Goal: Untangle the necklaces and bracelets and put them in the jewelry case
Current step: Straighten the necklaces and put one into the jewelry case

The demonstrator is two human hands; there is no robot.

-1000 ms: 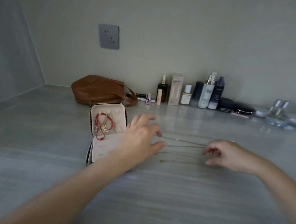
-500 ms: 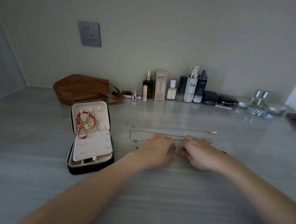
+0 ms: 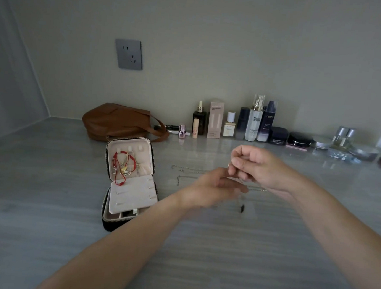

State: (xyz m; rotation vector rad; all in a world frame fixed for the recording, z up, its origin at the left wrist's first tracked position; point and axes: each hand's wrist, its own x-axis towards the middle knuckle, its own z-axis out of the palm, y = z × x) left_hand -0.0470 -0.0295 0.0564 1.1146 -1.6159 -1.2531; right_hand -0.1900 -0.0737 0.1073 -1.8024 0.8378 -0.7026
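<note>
An open black jewelry case [image 3: 127,221] with a cream lining stands on the grey counter, left of my hands. A red cord bracelet [image 3: 118,164] and some pale chains hang inside its raised lid. Thin silver chains [image 3: 184,169] lie stretched on the counter behind my hands. My right hand [image 3: 254,165] is lifted above the counter, its fingers pinched on a fine necklace that hangs down to a small dark pendant [image 3: 242,208]. My left hand [image 3: 213,186] is blurred just below it, fingers closed at the same chain.
A brown leather bag [image 3: 119,121] lies behind the case. Several cosmetic bottles and boxes [image 3: 234,122] line the back wall, with dark jars [image 3: 299,139] and glass items [image 3: 343,143] to the right. A wall socket [image 3: 128,54] sits above.
Both hands rose from the counter, where they were close together on the chains. The right hand now holds a necklace up, its pendant dangling.
</note>
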